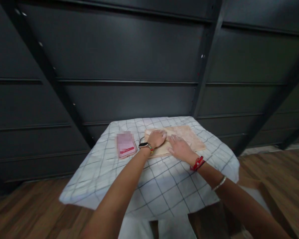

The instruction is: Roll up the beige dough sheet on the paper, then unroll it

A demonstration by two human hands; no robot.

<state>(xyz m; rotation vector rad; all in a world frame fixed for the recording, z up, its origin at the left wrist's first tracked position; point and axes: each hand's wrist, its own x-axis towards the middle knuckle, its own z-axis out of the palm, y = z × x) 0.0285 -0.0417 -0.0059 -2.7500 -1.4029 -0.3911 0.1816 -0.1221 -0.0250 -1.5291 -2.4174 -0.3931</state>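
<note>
L hand [157,138] on cloth [190,136], can't tell if fingers grip; R hand [180,148] flat on it, fingers apart. Prob. best: light, even pressure (soft stuff likely puckers).

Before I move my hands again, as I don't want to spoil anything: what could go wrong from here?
The phone lies just beside your left hand, so a sweep that way might nudge it. Both hands rest on the beige cloth, so pushing could ruck it, perhaps dragging the checked tablecloth under it too. The red bracelet on your right wrist might also snag on fabric.
</note>
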